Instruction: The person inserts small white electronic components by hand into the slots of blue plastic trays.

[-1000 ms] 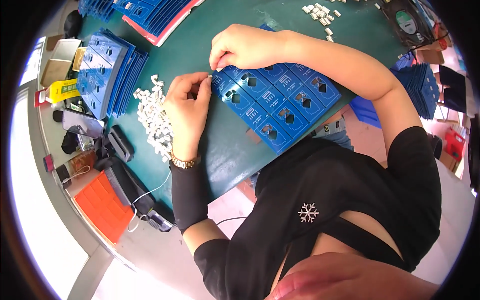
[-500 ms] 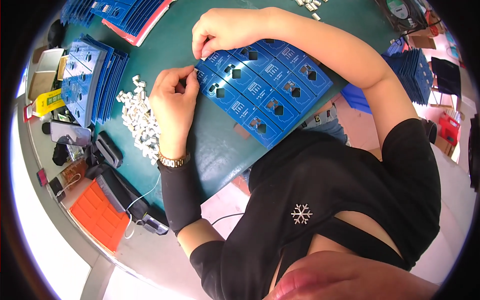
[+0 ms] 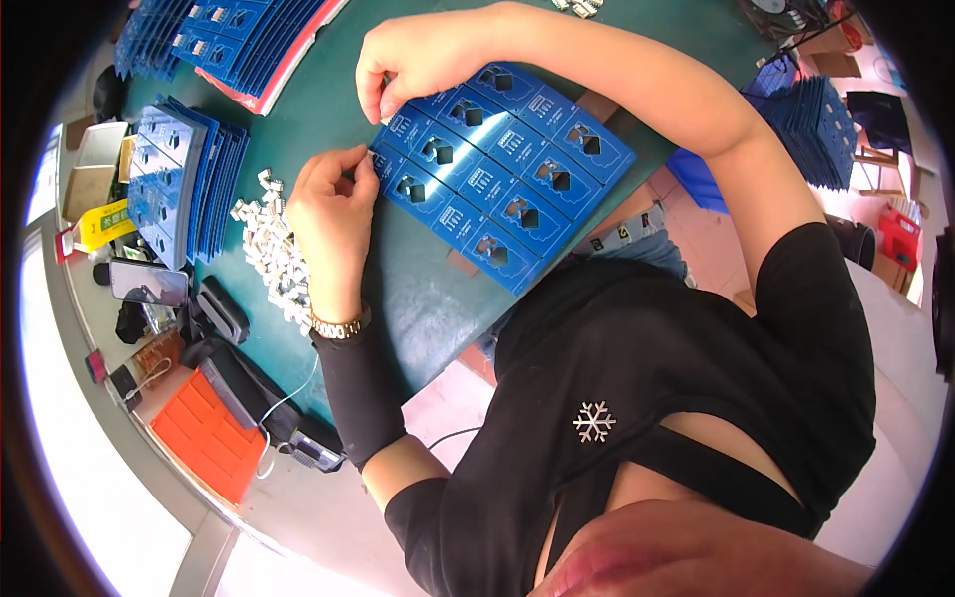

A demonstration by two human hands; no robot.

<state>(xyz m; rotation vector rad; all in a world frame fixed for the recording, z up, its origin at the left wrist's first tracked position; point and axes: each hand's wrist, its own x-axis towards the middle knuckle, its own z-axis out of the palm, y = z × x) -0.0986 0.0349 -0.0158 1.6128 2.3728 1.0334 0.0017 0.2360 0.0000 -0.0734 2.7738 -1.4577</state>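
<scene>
A blue printed circuit board panel (image 3: 497,184), with rows of square cutouts and white printing, lies at an angle on the green table. My right hand (image 3: 423,60) reaches over its far edge, thumb and forefinger pinched on a small white connector at the far left corner. Beside that same corner is my left hand (image 3: 333,204), its thumb and forefinger pressed together at the board's left edge. A pale speck shows at those fingertips, too small to name. Just left of my left hand spreads a pile of small white connectors (image 3: 269,254).
Blue boards stand in stacks at the left (image 3: 164,184), far left (image 3: 214,45) and right (image 3: 811,129). A phone (image 3: 149,282), a black case (image 3: 222,308) and an orange tray (image 3: 204,438) sit at left. More connectors (image 3: 579,8) lie at the far edge.
The board has shifted a little to the left, and both hands have moved left with it. Their pinches stay at the board's far left corner. The whole view has tilted slightly.
</scene>
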